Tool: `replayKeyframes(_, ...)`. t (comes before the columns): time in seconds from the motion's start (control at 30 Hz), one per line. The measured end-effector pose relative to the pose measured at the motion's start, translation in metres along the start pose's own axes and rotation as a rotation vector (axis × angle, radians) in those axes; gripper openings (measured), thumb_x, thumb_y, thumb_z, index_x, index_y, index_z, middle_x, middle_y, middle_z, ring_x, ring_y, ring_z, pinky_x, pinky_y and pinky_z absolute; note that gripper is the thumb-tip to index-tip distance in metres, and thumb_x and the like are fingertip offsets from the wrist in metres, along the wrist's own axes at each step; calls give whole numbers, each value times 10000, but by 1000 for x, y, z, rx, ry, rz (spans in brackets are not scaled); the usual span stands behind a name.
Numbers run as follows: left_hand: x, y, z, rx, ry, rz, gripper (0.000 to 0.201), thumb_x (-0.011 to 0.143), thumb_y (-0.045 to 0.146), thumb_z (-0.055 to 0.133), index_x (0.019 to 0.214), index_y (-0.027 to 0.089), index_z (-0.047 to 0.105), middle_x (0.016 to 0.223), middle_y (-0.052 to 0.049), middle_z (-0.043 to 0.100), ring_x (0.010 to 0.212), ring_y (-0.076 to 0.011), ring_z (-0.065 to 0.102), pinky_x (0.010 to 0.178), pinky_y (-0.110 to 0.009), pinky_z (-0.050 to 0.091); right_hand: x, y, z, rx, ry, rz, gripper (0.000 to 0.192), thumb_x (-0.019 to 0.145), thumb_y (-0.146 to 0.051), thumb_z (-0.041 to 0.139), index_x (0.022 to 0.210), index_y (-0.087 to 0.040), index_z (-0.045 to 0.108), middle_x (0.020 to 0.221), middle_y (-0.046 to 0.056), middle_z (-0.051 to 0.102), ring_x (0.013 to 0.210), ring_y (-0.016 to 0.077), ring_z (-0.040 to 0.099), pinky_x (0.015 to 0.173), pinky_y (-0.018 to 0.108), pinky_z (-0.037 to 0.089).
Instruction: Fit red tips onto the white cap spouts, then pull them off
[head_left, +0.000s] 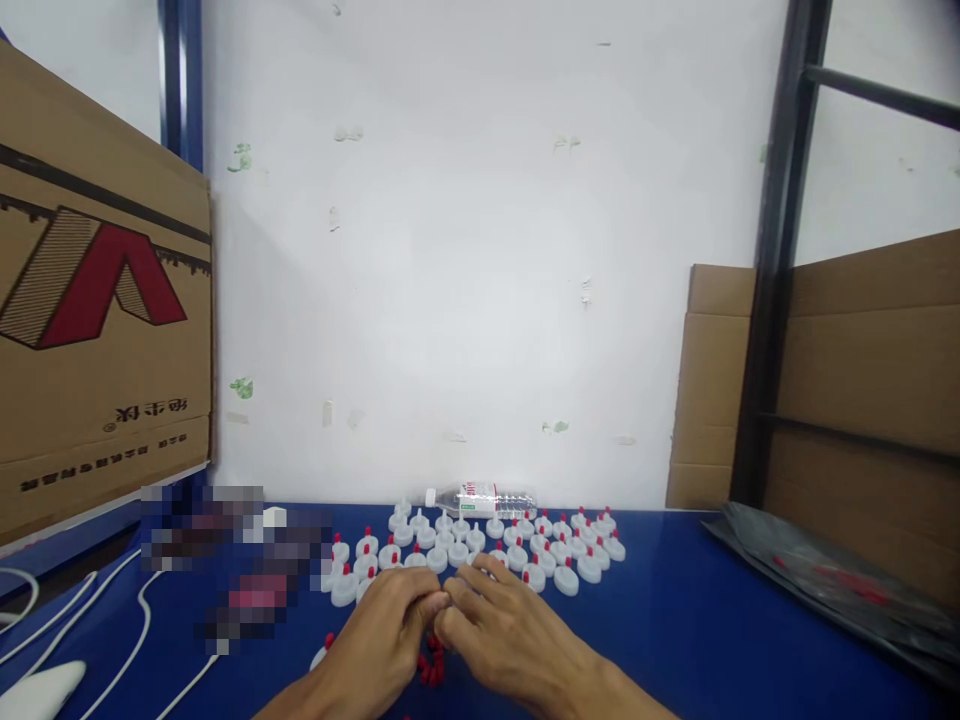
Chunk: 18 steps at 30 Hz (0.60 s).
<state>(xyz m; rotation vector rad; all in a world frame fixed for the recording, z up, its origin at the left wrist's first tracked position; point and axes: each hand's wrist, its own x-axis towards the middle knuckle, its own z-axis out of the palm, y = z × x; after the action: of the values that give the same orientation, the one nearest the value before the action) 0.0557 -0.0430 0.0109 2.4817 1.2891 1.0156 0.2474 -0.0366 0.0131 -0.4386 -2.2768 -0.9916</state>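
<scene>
Left hand: The left hand (394, 635) is reaching in over the table, and its thumb and pointing finger are bending close together at the tips. I cannot tell whether they are pinching something.
Right hand: The right hand (506, 625) is curling its fingers toward the left thumb, and the two hands are meeting in the middle. Its fingers are hiding what may be inside, so I cannot tell if it is gripping anything.
Red-tipped caps: Lots of white nozzle caps with red tips (589, 570) are standing on the table just past the hands, spreading to both sides.
Plain caps: White nozzle caps without red tips (457, 553) are sitting in the middle and back of the bunch.
Cap by the left wrist: One more red-tipped cap (319, 657) is peeking out beside the left wrist, near the front.
Loose red tips: Small red tips (431, 668) are lying in a little pile under and between the hands.
Bottle: A see-through plastic bottle (480, 500) is lying on its side behind the caps, near the wall.
Table: The blue table (660, 640) is holding all of these up.
Left side: White cords (142, 610) are curling over the table, and a big cardboard box (105, 400) is standing beside them.
Right side: A dark plastic bag (832, 580) is lying flat, and something red is showing on it or through it.
</scene>
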Motion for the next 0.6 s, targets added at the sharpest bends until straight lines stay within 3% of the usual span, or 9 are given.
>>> replayKeyframes(0.27,-1,7,0,25,45,-41,410,1001,353,294,701,213,536,722,-62,675,711,-240,624,684,-325,415,6,-1,-3,50,71,41,273,1055,-85,360,896,-186,557,815,25,661,733,180,614,817,346,482)
replayKeyframes(0.47,2,3,2,-11,30,-30,426,1006,353,296,676,215,527,686,-60,660,673,-236,603,653,-315,392,4,-1,1,92,30,71,190,1047,-101,428,926,-196,540,810,22,678,739,191,642,809,348,495)
replayKeyframes(0.6,12,9,-11,-57,1,10,421,1040,381,315,723,215,538,708,-27,634,671,-211,579,642,-293,366,6,6,-3,392,89,348,151,966,-157,658,960,-218,521,902,7,699,791,184,665,788,333,518)
